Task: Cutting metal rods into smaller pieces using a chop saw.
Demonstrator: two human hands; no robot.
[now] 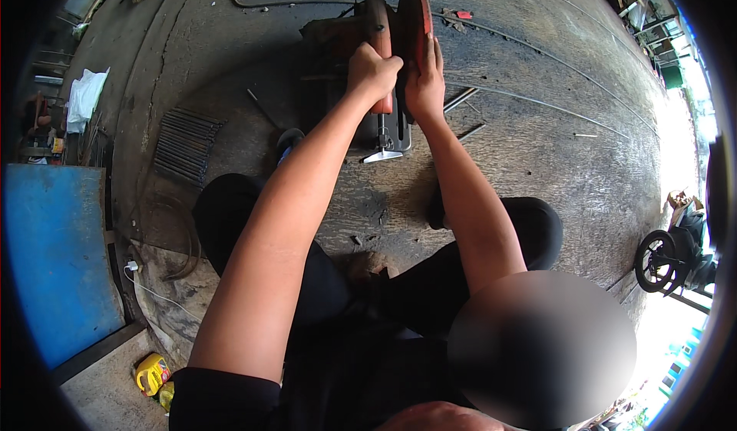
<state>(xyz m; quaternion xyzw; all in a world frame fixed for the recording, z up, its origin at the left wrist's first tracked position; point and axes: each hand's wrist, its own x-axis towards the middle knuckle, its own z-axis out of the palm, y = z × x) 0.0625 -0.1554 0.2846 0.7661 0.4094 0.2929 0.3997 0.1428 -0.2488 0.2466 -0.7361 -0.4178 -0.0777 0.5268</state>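
Upper centre of frame: cut-off saw [330, 35] on the floor [537, 132], our left hand [373, 72] wrapped round its orange handle [381, 104], likely for steadiness, our right hand [425, 89] outstretched against its red disc-shaped part [415, 15], perhaps bracing; whether pinching, we cannot tell.

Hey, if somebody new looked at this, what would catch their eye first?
Probably the cutting machine at top centre, the left hand around its red handle and the right hand against its reddish disc-shaped part. Next, perhaps the big blue panel at the left edge, then the motorcycle by the bright right edge.
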